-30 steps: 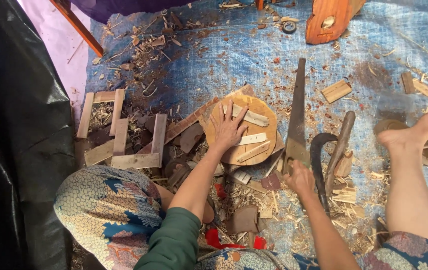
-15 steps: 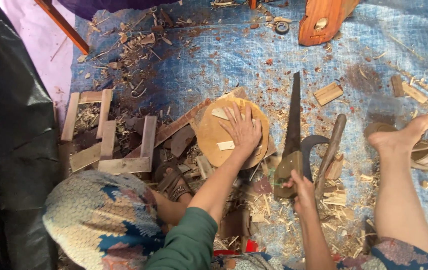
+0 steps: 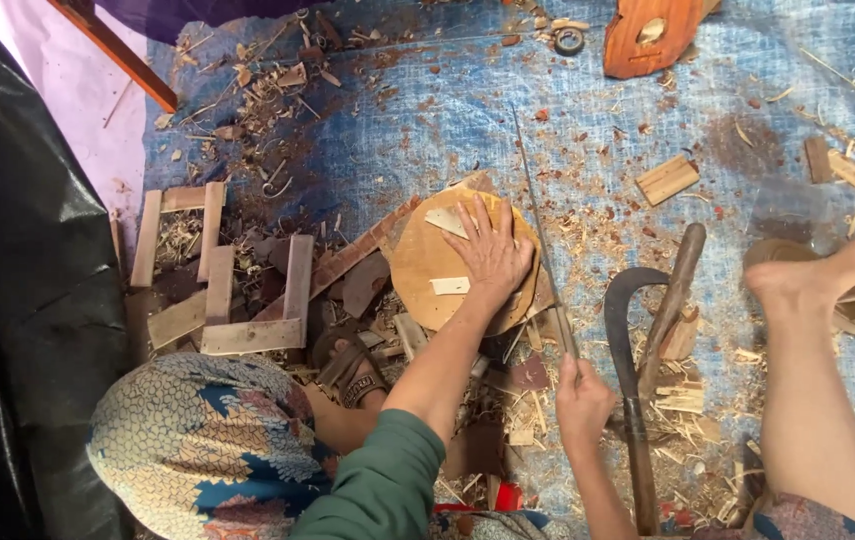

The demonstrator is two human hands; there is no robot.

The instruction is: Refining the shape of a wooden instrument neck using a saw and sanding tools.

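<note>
My left hand (image 3: 489,252) lies flat, fingers spread, on a round wooden block (image 3: 427,262) set among wood scraps on the blue tarp (image 3: 427,110). Two pale chips rest on the disc beside the hand. My right hand (image 3: 581,400) grips the handle of a hand saw (image 3: 539,225). The saw's thin blade stands on edge and runs up along the right side of the disc, close to my left fingers. A curved sickle (image 3: 629,350) with a wooden handle lies just right of the saw.
A small frame of wooden slats (image 3: 212,280) lies at left. Shavings and offcuts litter the tarp; a wooden block (image 3: 667,180) lies at right. A carved reddish wooden piece (image 3: 647,35) sits at top. My bare foot (image 3: 817,275) rests at right, black sheeting (image 3: 17,300) at left.
The saw has turned from lying flat to standing on its edge beside the disc. Several chips that lay on the disc are gone. My left hand has shifted right on the disc.
</note>
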